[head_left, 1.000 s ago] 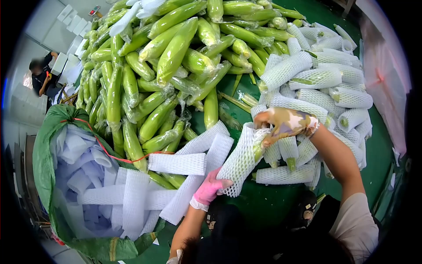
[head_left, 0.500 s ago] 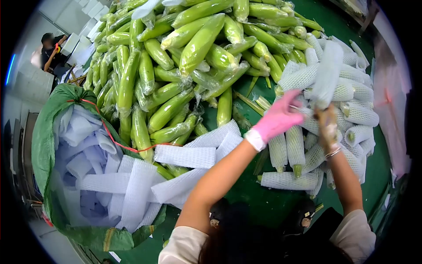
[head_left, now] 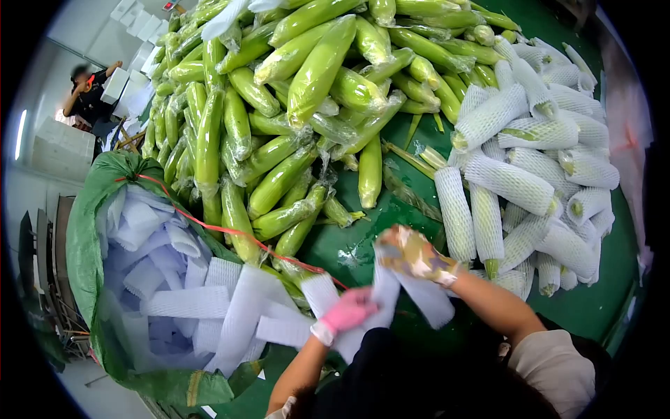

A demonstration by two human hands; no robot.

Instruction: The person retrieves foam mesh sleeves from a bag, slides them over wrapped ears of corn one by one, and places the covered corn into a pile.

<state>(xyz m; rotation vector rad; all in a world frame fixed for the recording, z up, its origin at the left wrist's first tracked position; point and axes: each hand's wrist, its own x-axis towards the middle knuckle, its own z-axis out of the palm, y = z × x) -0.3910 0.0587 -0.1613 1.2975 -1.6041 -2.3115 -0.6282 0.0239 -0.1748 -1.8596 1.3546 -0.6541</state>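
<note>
My left hand (head_left: 349, 309), in a pink glove, is closed with its fingers at a flat white foam net sleeve (head_left: 382, 297). My right hand (head_left: 417, 255), in a stained glove, is closed around the upper end of that sleeve, and another foam strip (head_left: 427, 302) hangs below it. Beyond the hands lies a heap of long green vegetables (head_left: 321, 73) in clear film. To the right is a pile of the same vegetables in foam net sleeves (head_left: 509, 183). Loose flat sleeves (head_left: 241, 314) spill towards my left hand.
A green sack (head_left: 87, 258) full of white foam sleeves stands on the left, with a red string (head_left: 234, 230) across it. The surface underneath is green (head_left: 391, 202). Another person (head_left: 94, 98) is at the far left beside white boxes (head_left: 125, 84).
Both hands have moved from the sleeved pile down and left to the loose sleeves. The right hand has let go of a sleeved vegetable, and now grips a flat sleeve.
</note>
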